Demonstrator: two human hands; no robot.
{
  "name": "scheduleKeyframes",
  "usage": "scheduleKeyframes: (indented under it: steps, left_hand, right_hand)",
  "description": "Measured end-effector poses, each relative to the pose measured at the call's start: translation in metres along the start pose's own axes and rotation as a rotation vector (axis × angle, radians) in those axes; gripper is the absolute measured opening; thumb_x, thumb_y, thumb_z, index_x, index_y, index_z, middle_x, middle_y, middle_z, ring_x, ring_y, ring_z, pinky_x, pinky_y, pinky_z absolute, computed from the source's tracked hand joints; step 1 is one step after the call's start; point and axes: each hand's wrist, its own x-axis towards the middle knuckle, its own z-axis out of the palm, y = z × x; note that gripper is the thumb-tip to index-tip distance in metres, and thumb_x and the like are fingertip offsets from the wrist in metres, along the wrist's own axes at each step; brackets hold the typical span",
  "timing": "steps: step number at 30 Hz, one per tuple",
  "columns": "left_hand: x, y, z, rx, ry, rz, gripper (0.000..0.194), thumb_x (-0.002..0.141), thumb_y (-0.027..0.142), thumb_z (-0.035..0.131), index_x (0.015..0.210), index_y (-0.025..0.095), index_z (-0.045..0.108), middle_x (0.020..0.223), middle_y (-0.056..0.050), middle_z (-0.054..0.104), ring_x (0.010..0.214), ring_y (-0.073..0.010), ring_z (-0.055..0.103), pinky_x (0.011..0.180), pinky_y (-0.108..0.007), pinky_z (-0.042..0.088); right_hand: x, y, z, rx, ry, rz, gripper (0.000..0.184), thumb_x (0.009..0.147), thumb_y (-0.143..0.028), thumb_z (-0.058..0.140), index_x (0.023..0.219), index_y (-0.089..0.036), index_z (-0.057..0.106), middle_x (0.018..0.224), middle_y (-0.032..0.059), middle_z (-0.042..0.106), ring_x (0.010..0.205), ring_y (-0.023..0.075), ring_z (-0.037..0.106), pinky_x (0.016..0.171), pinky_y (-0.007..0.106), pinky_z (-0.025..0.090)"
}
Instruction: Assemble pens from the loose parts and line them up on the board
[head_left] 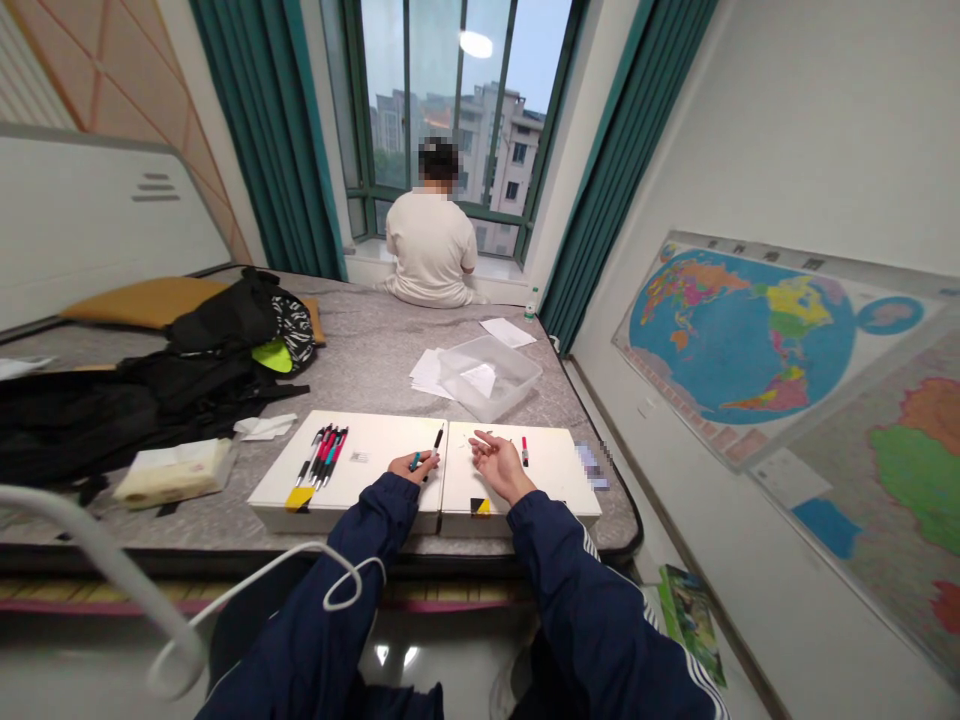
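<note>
My left hand [409, 470] is closed on a black and white pen [437, 441] that points up and away. A teal piece [415, 461] also shows at its fingers; whether it belongs to a second pen I cannot tell. My right hand [498, 466] hovers palm up over the right white box [551, 480], fingers apart, seemingly holding nothing. Tiny dark bits lie by its fingertips, too small to name. Beyond its thumb side rests a small red and black piece [525, 452]. Several pens [322, 456] in red, black and teal lie side by side on the left white box [386, 430].
A clear plastic bin [491, 375] stands behind the boxes among white papers [429, 374]. At left are a tissue pack [176, 472] and a black backpack [217, 335]. A person [431, 240] sits by the window, back turned. A white cable [300, 550] crosses my left sleeve.
</note>
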Motion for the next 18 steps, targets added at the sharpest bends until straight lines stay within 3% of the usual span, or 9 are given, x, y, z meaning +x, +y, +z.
scheduleKeyframes:
  steps: [4,8,12,18]
  left_hand:
    - [0.0,0.0,0.0,0.0,-0.004,-0.003,0.045,0.06,0.044,0.073,0.088,0.01,0.072,0.073,-0.011,0.073,0.073,-0.0234,0.069,0.071,-0.033,0.055]
    - [-0.001,-0.002,0.002,0.019,0.026,0.012,0.046,0.061,0.045,0.072,0.089,0.009,0.072,0.074,-0.012,0.073,0.074,-0.0241,0.069,0.073,-0.035,0.055]
    - [-0.003,-0.001,0.004,0.028,0.028,0.021,0.046,0.061,0.047,0.072,0.089,0.01,0.072,0.074,-0.012,0.073,0.074,-0.0249,0.069,0.072,-0.036,0.056]
    - [-0.002,0.0,0.004,0.032,0.028,0.022,0.045,0.06,0.046,0.073,0.088,0.01,0.072,0.073,-0.012,0.073,0.074,-0.0247,0.069,0.073,-0.036,0.056]
  right_hand:
    - [-0.007,-0.005,-0.019,0.081,-0.049,0.059,0.037,0.068,-0.004,0.044,0.1,-0.016,0.056,0.112,0.0115,0.06,0.094,0.0162,0.062,0.074,0.031,0.053]
    - [-0.013,-0.006,-0.024,0.058,-0.095,0.068,0.038,0.069,0.001,0.043,0.1,-0.018,0.057,0.12,0.0088,0.058,0.107,0.0142,0.058,0.084,0.03,0.051]
    - [-0.017,-0.004,-0.026,0.007,-0.135,0.028,0.033,0.072,0.0,0.048,0.097,-0.019,0.058,0.12,0.0088,0.059,0.11,0.0148,0.058,0.086,0.03,0.05]
    - [-0.012,0.006,-0.028,-0.019,-0.041,-0.035,0.024,0.072,-0.013,0.066,0.094,-0.019,0.061,0.106,0.0081,0.065,0.099,0.016,0.062,0.08,0.029,0.052]
